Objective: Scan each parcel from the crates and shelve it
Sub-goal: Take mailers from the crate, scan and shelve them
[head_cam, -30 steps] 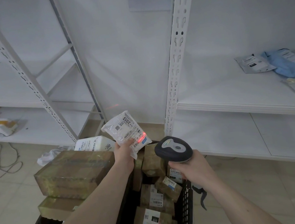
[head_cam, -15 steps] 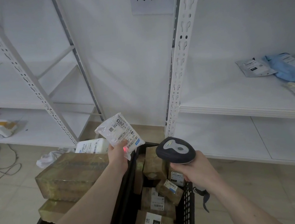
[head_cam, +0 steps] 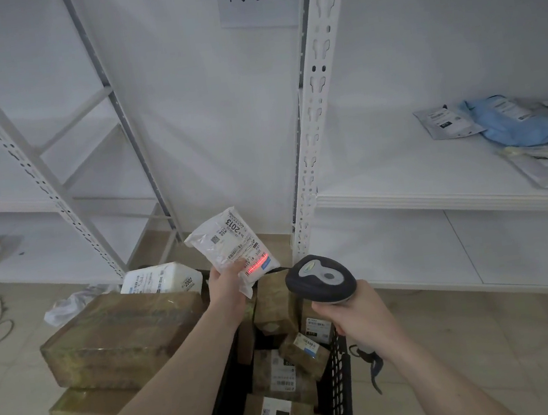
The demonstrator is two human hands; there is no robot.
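The white parcel [head_cam: 231,247] is a soft, padded plastic pouch, slightly crumpled, with a printed label facing the camera that reads "2013" beside small barcodes and a square code. A red scan line glows across the barcode at its lower right corner. The left hand [head_cam: 227,280] grips the pouch by its lower edge, thumb on the label, and holds it tilted in the air above the black crate [head_cam: 339,389], in front of the white wall. The right hand [head_cam: 356,311] has its grip clenched round the handle of the grey scanner [head_cam: 321,279], whose head points at the pouch from just beside it.

Compared with half a second ago, the red line now sits squarely on the label's barcode rather than on the thumb, and the pouch has moved a little right, nearer the scanner.

Below, the crate holds several brown taped boxes [head_cam: 278,368] with white labels. Left of it lie two larger brown cartons [head_cam: 119,333] and a white package [head_cam: 160,278] marked "2002". The right shelf [head_cam: 401,188] carries a grey mailer [head_cam: 446,122] and a blue one [head_cam: 514,126].
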